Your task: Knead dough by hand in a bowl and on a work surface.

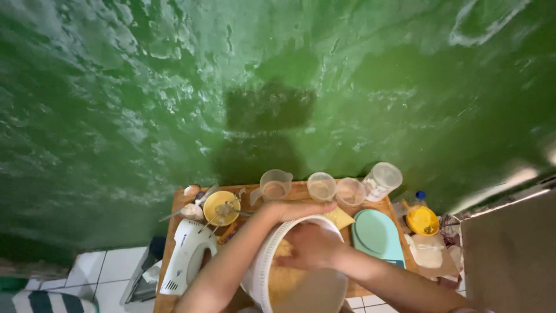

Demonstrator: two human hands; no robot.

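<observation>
Left hand [295,210] lies flat, fingers extended, gripping the far rim of the white mixing bowl [263,261]. Right hand [310,246], loosely curled, presses into yellow dough [284,278] inside the bowl. Hand mixer [185,255] just left of the bowl; teal scale [376,235] just right; bowl overhangs the wooden table [176,214]'s near edge.

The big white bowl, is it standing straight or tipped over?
Tipped. The white bowl leans on its side; the left hand grips its rim, the right hand is inside.
</observation>
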